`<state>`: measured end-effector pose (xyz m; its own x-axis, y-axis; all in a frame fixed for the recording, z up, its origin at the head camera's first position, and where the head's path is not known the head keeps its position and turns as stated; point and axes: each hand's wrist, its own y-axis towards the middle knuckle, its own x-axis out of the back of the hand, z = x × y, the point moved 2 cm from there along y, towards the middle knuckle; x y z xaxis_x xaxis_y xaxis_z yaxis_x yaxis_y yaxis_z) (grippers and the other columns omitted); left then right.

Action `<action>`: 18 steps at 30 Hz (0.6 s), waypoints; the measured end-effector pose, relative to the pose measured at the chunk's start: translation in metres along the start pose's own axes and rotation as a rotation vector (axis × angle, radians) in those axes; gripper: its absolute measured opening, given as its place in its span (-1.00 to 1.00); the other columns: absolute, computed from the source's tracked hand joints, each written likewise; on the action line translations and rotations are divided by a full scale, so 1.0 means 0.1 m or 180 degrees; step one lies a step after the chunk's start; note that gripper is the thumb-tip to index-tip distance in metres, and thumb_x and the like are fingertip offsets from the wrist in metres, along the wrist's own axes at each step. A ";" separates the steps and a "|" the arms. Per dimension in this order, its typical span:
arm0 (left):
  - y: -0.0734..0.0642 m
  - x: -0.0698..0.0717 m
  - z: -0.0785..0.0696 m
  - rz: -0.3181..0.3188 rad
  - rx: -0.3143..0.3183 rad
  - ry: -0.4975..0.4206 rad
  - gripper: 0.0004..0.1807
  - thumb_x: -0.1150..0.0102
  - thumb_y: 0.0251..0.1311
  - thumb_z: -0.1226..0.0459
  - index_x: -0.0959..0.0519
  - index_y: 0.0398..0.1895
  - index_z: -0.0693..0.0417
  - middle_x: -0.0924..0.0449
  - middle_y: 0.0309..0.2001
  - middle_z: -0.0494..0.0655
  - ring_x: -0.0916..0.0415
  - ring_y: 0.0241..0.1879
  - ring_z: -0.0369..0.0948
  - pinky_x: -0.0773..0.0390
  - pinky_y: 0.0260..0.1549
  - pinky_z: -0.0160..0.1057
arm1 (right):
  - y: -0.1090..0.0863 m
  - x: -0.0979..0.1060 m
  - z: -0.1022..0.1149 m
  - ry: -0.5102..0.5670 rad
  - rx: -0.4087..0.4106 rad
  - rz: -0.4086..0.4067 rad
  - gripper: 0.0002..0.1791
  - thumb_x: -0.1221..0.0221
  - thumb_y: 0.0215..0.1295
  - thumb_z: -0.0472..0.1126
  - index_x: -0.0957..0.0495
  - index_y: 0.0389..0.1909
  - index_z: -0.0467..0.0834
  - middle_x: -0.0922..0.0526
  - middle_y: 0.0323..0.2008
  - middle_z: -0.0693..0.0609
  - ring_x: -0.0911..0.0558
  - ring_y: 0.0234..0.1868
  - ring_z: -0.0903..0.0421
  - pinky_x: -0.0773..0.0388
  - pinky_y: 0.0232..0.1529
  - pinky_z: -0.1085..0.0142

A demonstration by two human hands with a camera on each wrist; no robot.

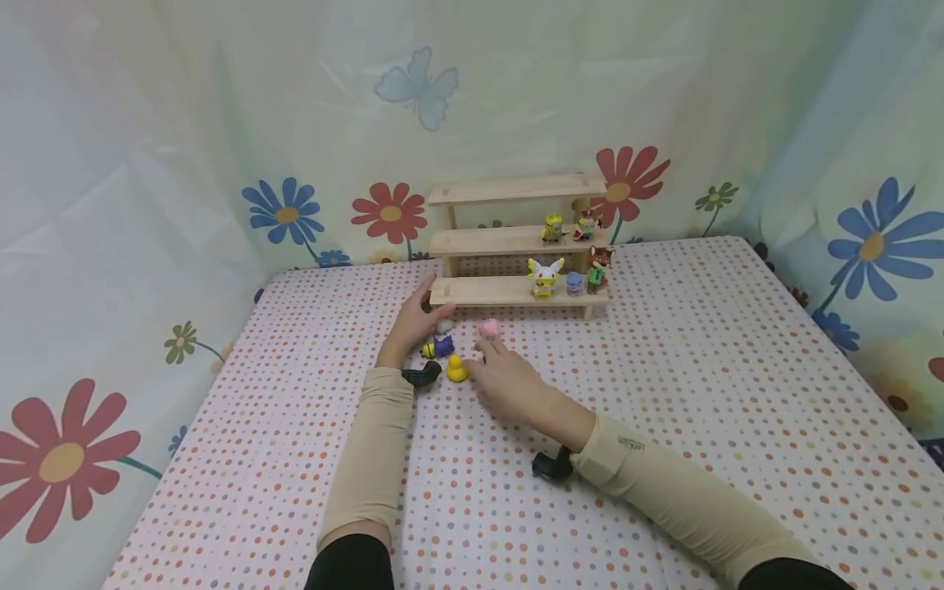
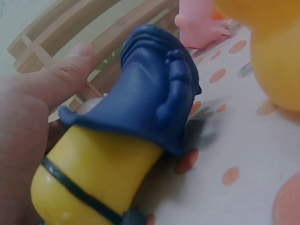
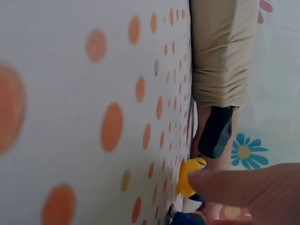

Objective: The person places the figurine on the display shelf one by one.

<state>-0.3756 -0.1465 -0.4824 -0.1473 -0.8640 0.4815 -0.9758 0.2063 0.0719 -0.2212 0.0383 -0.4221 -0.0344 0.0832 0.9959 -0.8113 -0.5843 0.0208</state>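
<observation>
My left hand (image 1: 415, 328) is at the left end of a three-tier wooden shelf (image 1: 479, 291), thumb spread toward the bottom tier. Below that thumb lies a toy figure in a blue hat with a yellow body (image 1: 438, 347); it fills much of the left wrist view, hiding the other fingers there. A small whitish toy (image 1: 444, 326) peeks out behind it. My right hand (image 1: 509, 383) hovers over the cloth with loosely bent fingers, holding nothing. A yellow rubber duck (image 1: 456, 369) sits beside its thumb, and a pink toy (image 1: 488, 329) is just beyond its fingertips.
On the middle tier stand two small figures, one yellow (image 1: 552, 228) and one red (image 1: 586, 225). The bottom tier bears a white-eared figure (image 1: 545, 277), a bluish figure (image 1: 574, 283) and a fox figure (image 1: 598, 270). Flowered curtains (image 1: 324, 106) enclose the dotted tablecloth (image 1: 701, 352).
</observation>
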 end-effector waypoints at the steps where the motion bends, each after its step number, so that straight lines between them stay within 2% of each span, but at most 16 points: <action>1: 0.00 0.00 0.00 0.0002 0.0002 0.0003 0.07 -0.20 -0.01 -0.30 0.08 0.52 -0.28 -0.14 0.45 0.01 -0.15 0.41 -0.07 -0.17 0.37 -0.06 | -0.01 0.00 -0.01 -0.0005 -0.0012 0.0016 -0.58 -0.24 0.24 -0.17 -0.53 0.13 -0.14 -0.42 0.15 -0.18 -0.43 0.18 -0.09 -0.55 0.02 0.11; 5: 0.00 -0.01 0.00 -0.0024 0.0005 -0.0012 0.06 -0.20 -0.01 -0.30 0.07 0.51 -0.28 -0.14 0.45 0.02 -0.15 0.41 -0.06 -0.16 0.37 -0.05 | -0.01 -0.01 -0.04 -0.0006 0.0002 0.0079 -0.73 -0.17 0.28 -0.27 -0.59 0.00 -0.19 -0.47 0.00 -0.16 -0.48 -0.01 -0.02 -0.59 -0.20 0.23; 10: 0.01 -0.02 0.00 -0.0041 0.0010 0.0025 0.06 -0.20 0.01 -0.29 0.07 0.52 -0.26 -0.14 0.45 0.02 -0.15 0.41 -0.07 -0.17 0.37 -0.06 | 0.02 -0.01 -0.09 0.0190 -0.0082 0.0140 -0.70 -0.23 0.22 -0.30 -0.62 0.00 -0.19 -0.49 -0.03 -0.12 -0.48 -0.09 0.05 -0.54 -0.15 0.29; 14: 0.00 -0.03 0.00 -0.0018 0.0020 0.0008 0.07 -0.21 0.00 -0.29 0.08 0.52 -0.25 -0.15 0.45 0.02 -0.19 0.39 -0.07 -0.22 0.35 -0.07 | 0.04 0.03 -0.15 0.0662 -0.0111 0.0107 -0.69 -0.29 0.16 -0.27 -0.64 -0.05 -0.19 -0.51 -0.04 -0.12 -0.50 -0.12 0.07 -0.52 -0.11 0.24; 18: -0.01 -0.01 0.00 -0.0033 -0.0007 -0.0028 0.07 -0.23 0.01 -0.26 0.07 0.52 -0.20 -0.20 0.42 0.04 -0.26 0.35 -0.05 -0.32 0.28 -0.05 | 0.06 0.16 -0.20 0.1305 -0.0012 -0.0057 -0.74 -0.30 0.14 -0.22 -0.60 -0.13 -0.12 -0.55 -0.05 -0.09 -0.55 -0.13 0.06 -0.54 -0.10 0.22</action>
<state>-0.3744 -0.1454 -0.4826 -0.1384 -0.8701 0.4730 -0.9770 0.1982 0.0787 -0.2384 0.0528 -0.4078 -0.2494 0.4086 0.8780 -0.8160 -0.5769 0.0367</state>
